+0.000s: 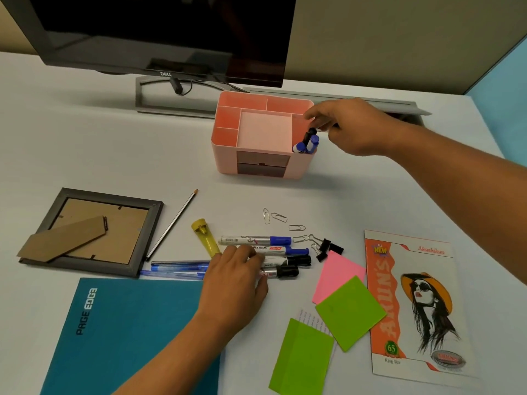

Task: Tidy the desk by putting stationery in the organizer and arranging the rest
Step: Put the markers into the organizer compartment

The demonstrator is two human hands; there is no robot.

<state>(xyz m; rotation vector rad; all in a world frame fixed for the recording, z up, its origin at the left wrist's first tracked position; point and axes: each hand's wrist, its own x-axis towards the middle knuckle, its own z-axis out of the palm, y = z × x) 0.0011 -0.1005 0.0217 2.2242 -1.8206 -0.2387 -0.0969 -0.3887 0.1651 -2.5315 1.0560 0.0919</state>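
Head view, nearest first: a teal notebook and green notes lie flat at the front edge, likely left for the arranging step. Just beyond, the left hand rests palm-down on a row of markers, fingers curled over their barrels. It looks set to gather the next one, though whether its grip has closed on a marker I cannot tell. Blue pens lie touching that row, with a yellow lighter, a pencil and a face-down photo frame to the left. Paper clips and black binder clips are scattered just behind, loose and not yet sorted. A pink note and a printed pack sit to the right.

Farther back, the right hand pinches a black-capped marker, lowering it upright into the right-hand compartment of the pink organizer, beside blue-capped ones already standing there.

The desk is pale and smooth. Behind stand a dark monitor and a beige wall.
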